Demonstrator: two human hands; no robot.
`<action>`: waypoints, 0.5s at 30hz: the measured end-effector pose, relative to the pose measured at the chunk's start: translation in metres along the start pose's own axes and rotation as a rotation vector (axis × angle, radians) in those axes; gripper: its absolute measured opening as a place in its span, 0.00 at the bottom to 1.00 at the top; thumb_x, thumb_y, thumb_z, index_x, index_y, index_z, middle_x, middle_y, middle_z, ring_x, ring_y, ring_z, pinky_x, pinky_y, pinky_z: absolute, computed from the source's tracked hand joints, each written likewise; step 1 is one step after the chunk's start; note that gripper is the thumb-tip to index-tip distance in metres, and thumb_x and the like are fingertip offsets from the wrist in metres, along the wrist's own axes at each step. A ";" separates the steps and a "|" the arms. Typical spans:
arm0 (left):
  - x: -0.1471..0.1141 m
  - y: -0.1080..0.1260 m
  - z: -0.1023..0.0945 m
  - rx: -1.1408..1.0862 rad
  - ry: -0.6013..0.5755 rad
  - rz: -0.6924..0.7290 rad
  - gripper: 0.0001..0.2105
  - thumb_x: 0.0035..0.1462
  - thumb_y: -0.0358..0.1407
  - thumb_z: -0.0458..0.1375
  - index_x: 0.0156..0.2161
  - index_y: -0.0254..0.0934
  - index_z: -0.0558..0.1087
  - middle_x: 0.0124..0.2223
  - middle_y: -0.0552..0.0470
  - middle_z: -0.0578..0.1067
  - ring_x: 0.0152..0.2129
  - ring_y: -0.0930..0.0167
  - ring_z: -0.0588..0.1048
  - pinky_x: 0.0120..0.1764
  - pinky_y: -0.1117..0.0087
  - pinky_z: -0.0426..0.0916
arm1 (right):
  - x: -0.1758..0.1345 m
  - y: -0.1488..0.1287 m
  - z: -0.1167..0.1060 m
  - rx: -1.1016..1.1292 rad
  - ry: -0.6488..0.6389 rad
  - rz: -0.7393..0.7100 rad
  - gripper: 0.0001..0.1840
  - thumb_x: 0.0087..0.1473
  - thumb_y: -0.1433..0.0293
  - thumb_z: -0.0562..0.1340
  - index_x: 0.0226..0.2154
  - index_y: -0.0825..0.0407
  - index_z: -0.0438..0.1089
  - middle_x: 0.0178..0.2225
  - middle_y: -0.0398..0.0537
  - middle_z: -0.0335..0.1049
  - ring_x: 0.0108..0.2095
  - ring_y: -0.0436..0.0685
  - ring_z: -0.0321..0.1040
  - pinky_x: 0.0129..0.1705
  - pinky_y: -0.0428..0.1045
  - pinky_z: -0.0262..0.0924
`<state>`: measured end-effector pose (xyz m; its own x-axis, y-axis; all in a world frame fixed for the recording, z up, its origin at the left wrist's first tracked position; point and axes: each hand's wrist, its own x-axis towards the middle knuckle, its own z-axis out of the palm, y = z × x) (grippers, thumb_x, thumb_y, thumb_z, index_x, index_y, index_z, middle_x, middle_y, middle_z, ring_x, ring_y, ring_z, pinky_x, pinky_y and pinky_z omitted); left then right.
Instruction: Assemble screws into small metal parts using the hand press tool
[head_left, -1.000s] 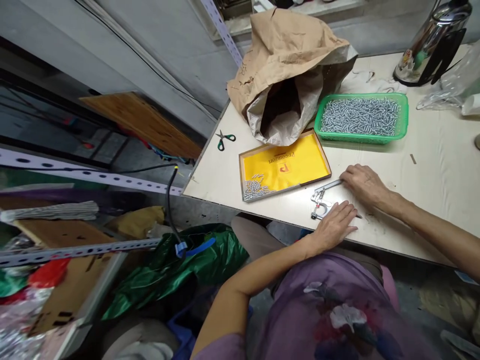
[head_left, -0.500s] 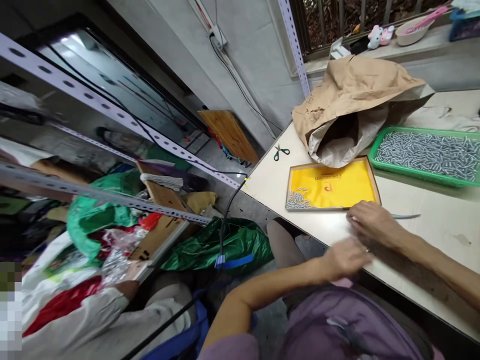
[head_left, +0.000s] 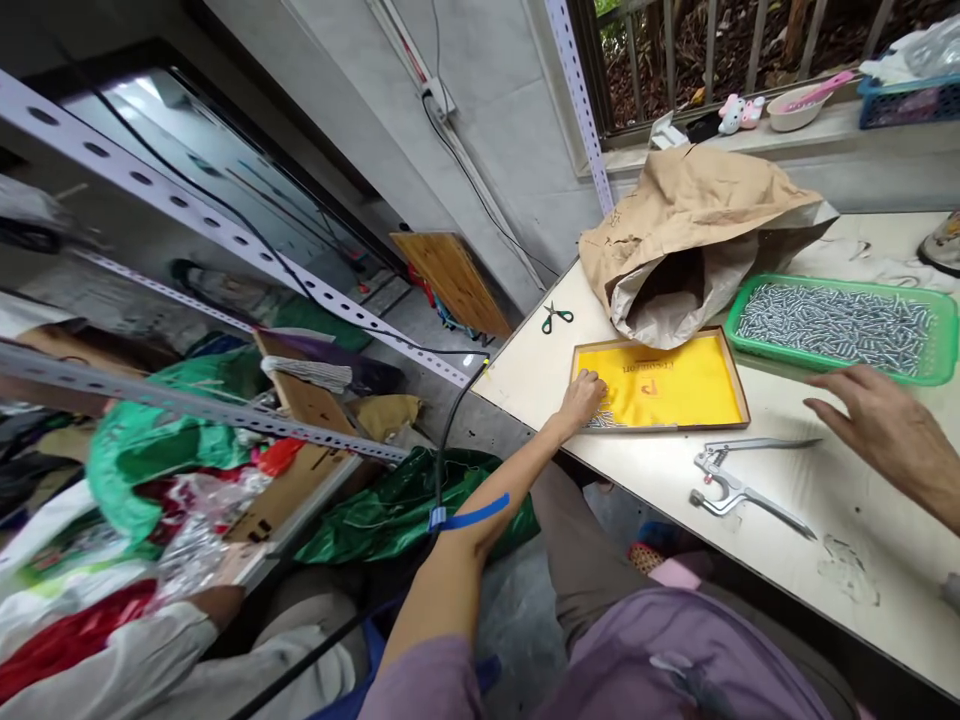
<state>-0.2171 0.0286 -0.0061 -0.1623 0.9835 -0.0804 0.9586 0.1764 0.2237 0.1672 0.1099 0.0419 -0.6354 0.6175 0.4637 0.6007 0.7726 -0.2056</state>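
Observation:
My left hand [head_left: 582, 400] reaches over the near left corner of a shallow cardboard tray [head_left: 742, 400]. Its fingers are bent down onto small metal pins [head_left: 601, 418], and whatever lies under the fingertips is hidden. A yellow printed sheet [head_left: 652, 380] lines the tray. On the right, my right hand [head_left: 889, 430] hovers above the table with thumb and fingers apart, holding nothing. It is just below a green plastic basket [head_left: 941, 345] full of similar metal pins [head_left: 832, 325]. Between the hands lies a silver plier-like hand tool [head_left: 742, 490], its handles spread.
A crumpled brown paper bag [head_left: 675, 215] stands behind the tray, touching it. Green-handled scissors [head_left: 556, 318] lie at the table's left. A black cable [head_left: 442, 450] hangs near my left arm. Another person's sleeve [head_left: 142, 660] is at the lower left, by plastic bags [head_left: 157, 430].
Both hands have come off the plier-like tool, which now lies uncovered. My left hand has moved left to the pins in the tray; my right hand has moved right, towards the green basket.

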 end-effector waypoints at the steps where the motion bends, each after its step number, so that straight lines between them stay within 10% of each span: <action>1: 0.001 0.000 -0.001 -0.025 0.009 -0.017 0.05 0.58 0.27 0.58 0.31 0.32 0.76 0.38 0.44 0.74 0.43 0.64 0.70 0.47 0.65 0.66 | -0.002 -0.006 0.004 0.041 0.010 0.000 0.31 0.64 0.50 0.41 0.38 0.51 0.71 0.35 0.58 0.70 0.34 0.64 0.70 0.35 0.59 0.66; 8: -0.013 0.025 -0.004 -0.208 0.124 -0.138 0.07 0.58 0.26 0.56 0.36 0.32 0.77 0.37 0.48 0.78 0.34 0.70 0.75 0.41 0.69 0.70 | 0.039 -0.072 0.056 0.682 -0.082 0.226 0.13 0.58 0.59 0.57 0.35 0.49 0.73 0.33 0.48 0.76 0.31 0.56 0.74 0.33 0.51 0.68; 15: -0.029 0.053 -0.002 -1.175 0.133 -0.318 0.06 0.55 0.33 0.61 0.34 0.30 0.76 0.32 0.49 0.77 0.25 0.76 0.74 0.30 0.77 0.70 | 0.093 -0.143 0.118 0.805 -0.102 0.283 0.09 0.54 0.69 0.58 0.34 0.52 0.74 0.36 0.52 0.78 0.37 0.59 0.74 0.42 0.54 0.67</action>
<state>-0.1622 0.0096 0.0101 -0.4394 0.8743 -0.2063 0.0890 0.2709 0.9585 -0.0353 0.0742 0.0127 -0.5769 0.7835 0.2310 0.2406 0.4333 -0.8686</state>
